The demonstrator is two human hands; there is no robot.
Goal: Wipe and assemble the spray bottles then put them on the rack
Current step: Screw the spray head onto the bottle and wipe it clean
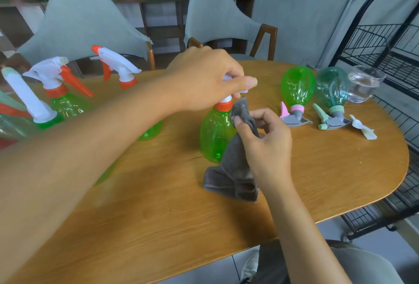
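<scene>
Your left hand [204,79] grips the green spray bottle [215,136]'s mostly hidden trigger head; right hand [265,143] pinches the grey cloth [233,170] against it.

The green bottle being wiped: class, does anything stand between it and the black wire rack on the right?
Yes. Two upside-down bottles, green bottle and teal bottle, plus a glass cup, sit on the table between the held bottle and the rack.

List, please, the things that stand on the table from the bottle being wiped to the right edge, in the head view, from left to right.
green bottle with orange collar → grey cloth → upside-down green bottle with pink collar → upside-down teal bottle with pale green collar → glass of water
</scene>
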